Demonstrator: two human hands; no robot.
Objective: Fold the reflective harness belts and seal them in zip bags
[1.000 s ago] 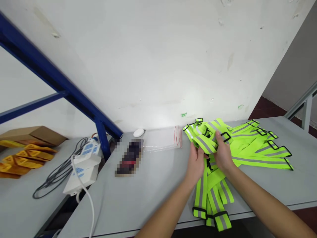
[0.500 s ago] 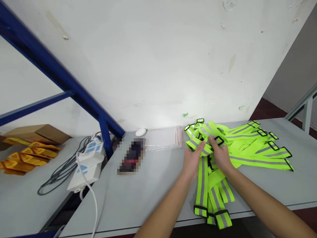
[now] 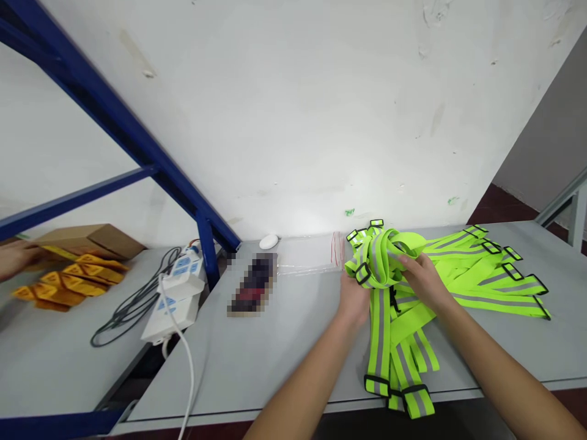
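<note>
Gripping a coiled strap (image 3: pixel 376 264), your left hand (image 3: pixel 354 300) and right hand (image 3: pixel 427 282) have more straps (image 3: pixel 495 302) at three o'clock.

From afar I see power strips (image 3: pixel 183 311) beside a looped cable (image 3: pixel 158 278), yellow packets (image 3: pixel 87 275) before a box (image 3: pixel 107 241), and a blue frame (image 3: pixel 114 116) slanting across the white wall (image 3: pixel 293 110).

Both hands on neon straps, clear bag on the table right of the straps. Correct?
Wrong side: the clear bag lies on the table left of the neon straps, as the head view shows. Left hand and right hand are on the straps, yes.
</note>
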